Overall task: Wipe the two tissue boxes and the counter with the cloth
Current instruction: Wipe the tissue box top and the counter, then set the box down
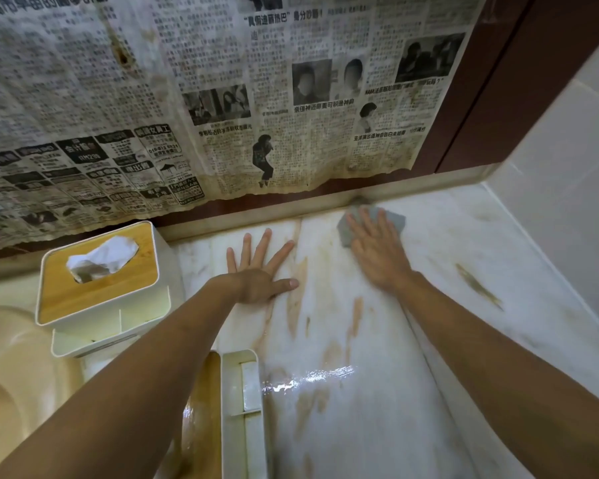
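Pressing cloth (394, 221) on counter (360, 340), right hand (377, 254), tissue boxes (97, 292) leftward, beside sink (18, 368)

yellowed newspaper (222, 81) covers the dark red wall (498, 84); white tiles (567, 140) at right.

I see what looks like a home washroom: a cream basin (21, 357) sits left of the stained marble bench (464, 236), white tiles (567, 150) line the right wall, and yellowed newspaper (187, 98) hangs behind.
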Available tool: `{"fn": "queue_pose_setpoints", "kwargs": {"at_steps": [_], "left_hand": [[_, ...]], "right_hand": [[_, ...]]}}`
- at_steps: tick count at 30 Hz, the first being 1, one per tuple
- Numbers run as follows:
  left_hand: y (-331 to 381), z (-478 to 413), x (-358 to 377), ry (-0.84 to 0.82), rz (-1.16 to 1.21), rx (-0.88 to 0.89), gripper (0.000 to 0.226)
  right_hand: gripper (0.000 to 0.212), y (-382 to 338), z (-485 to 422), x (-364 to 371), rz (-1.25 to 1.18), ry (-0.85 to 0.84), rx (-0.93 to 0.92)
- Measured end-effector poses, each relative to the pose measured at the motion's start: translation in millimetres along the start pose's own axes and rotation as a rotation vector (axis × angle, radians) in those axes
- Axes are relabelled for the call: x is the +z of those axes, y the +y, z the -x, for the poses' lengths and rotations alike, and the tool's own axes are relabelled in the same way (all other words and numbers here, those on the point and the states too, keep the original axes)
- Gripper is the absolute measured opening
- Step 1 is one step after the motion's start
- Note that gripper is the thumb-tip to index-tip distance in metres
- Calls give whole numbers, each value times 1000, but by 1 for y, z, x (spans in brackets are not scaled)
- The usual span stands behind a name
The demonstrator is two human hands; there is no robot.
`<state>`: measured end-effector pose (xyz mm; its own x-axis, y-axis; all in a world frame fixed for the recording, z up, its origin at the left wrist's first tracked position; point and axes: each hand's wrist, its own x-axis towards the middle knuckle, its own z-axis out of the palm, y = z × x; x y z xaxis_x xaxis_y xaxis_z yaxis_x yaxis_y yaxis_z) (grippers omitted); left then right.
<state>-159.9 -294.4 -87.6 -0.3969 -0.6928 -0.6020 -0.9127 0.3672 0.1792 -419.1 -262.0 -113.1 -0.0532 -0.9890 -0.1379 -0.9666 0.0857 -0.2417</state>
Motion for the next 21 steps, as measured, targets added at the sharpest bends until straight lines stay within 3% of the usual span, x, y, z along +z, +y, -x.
{"fn": "queue_pose_setpoints", "kwargs": {"at_steps": [5,7,9,12,15,18,21], "left_hand": [[1,0,0,-3,6,-7,79],[0,0,0,-1,7,-5,79],[0,1,0,-1,9,-3,79],[0,0,-1,1,10,0,79],[0,0,0,1,13,2,79],[-2,0,0,-1,15,1,80],[-2,-2,0,-19,17,2,80]], "right_hand": [[59,-2,83,18,149,-49,-377],[63,12,115,18,133,-72,-344],[62,30,121,12,115,-40,-186],[57,49,82,6,72,0,82],[57,37,25,-4,12,-54,197],[57,-3,4,-3,19,-109,92],[59,-29,44,17,136,-72,-178]]}}
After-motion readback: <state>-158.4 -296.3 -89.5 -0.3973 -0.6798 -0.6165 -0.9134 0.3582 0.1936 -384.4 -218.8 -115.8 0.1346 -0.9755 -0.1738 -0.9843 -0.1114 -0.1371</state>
